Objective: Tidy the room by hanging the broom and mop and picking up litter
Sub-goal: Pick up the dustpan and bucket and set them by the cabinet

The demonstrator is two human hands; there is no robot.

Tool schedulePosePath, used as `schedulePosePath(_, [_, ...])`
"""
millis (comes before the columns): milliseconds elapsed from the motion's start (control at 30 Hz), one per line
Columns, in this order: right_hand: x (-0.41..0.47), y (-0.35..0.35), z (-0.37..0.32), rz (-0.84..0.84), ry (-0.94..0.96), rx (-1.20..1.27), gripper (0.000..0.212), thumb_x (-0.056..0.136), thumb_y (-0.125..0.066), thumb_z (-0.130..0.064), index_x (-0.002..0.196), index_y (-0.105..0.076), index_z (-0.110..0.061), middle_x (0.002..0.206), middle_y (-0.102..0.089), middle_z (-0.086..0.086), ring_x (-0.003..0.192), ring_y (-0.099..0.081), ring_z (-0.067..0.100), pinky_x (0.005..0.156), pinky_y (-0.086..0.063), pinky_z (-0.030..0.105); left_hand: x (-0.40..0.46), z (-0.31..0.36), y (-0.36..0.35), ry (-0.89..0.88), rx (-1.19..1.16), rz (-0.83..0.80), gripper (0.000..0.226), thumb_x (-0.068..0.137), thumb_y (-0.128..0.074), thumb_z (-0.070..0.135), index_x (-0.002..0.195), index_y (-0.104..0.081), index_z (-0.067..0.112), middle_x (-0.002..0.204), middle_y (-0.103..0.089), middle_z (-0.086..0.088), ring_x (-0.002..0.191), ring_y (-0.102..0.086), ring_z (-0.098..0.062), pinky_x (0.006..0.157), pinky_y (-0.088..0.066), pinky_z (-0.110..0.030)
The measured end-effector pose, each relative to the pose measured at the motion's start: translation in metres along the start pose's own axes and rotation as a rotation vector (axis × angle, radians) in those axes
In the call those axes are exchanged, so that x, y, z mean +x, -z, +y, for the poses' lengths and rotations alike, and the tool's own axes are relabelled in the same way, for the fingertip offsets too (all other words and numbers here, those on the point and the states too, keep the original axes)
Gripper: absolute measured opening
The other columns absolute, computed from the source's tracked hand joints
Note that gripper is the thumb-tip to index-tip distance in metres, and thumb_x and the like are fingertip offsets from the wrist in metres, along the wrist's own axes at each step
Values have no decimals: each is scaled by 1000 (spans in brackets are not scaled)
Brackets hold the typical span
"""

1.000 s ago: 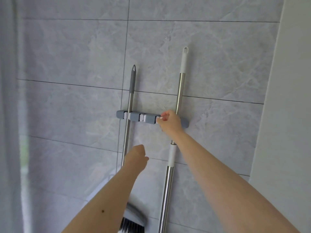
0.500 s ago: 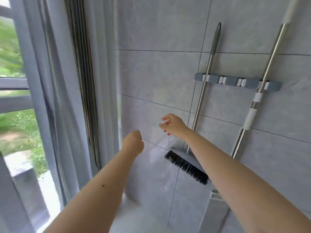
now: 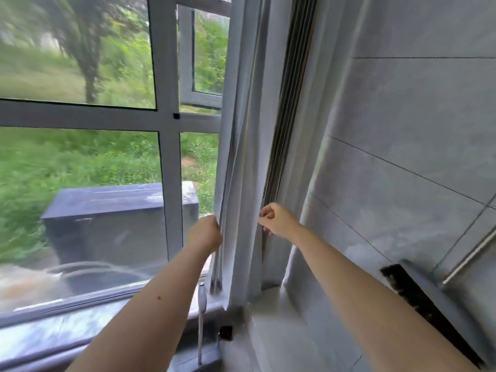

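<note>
The broom head point(image 3: 426, 304), grey with black bristles, shows at the lower right against the tiled wall, with a bit of its metal handle point(image 3: 469, 261) rising to the right edge. The mop and the wall rack are out of view. My left hand point(image 3: 204, 233) is a loose fist in front of the window frame, holding nothing. My right hand point(image 3: 276, 218) floats in front of the curtain with fingers curled and empty. No litter is in sight.
A large window point(image 3: 163, 146) fills the left, with grass and a dark box outside. A pale curtain point(image 3: 241, 162) hangs in the corner beside a dark vertical track point(image 3: 284, 130). The grey tiled wall point(image 3: 416, 130) takes the right. A white sill point(image 3: 268, 331) lies below.
My view has swung left from the rack to the window. My right hand left the mop handle and rack; both hands now hover empty near the curtain.
</note>
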State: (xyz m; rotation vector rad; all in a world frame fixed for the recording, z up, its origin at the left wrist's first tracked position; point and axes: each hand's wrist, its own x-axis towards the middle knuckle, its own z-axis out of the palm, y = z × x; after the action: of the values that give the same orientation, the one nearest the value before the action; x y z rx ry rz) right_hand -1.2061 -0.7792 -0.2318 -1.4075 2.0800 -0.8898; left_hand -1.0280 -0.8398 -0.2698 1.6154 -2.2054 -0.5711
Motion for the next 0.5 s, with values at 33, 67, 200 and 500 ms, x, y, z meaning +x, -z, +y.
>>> schedulePosePath(33, [3,-13,-4,-46,27,2,32,89,-62,-17,115,-55,-1,85,-56,6,74,-58,19,56,-46,21,-5,-13,2,47,-2,13,21,87,-48,11,102,-61,7,114,-64,-14,105,-61,-32,87,-49,-36])
schedulePosePath(67, [5,-24,-7,-95,52,3,32,89,-62,-18,115,-55,-1,89,-56,7,80,-58,21,61,-47,25,-10,-26,3,96,-8,25,20,87,-48,11,102,-61,7,114,-64,-13,104,-61,-32,86,-49,-35])
schedulePosePath(200, [-3,-74,-16,-292,89,18,30,90,-59,-19,115,-54,-4,90,-54,6,84,-58,22,66,-48,29,-45,-70,1,290,-12,63,20,88,-48,11,104,-61,11,116,-63,-9,107,-60,-30,87,-47,-34])
schedulePosePath(500, [-37,-171,6,-491,131,-105,28,92,-54,-15,116,-54,-2,103,-59,16,87,-53,22,70,-44,26,-137,-138,-31,557,-51,51,20,89,-49,14,106,-59,9,116,-62,-10,108,-58,-29,88,-47,-35])
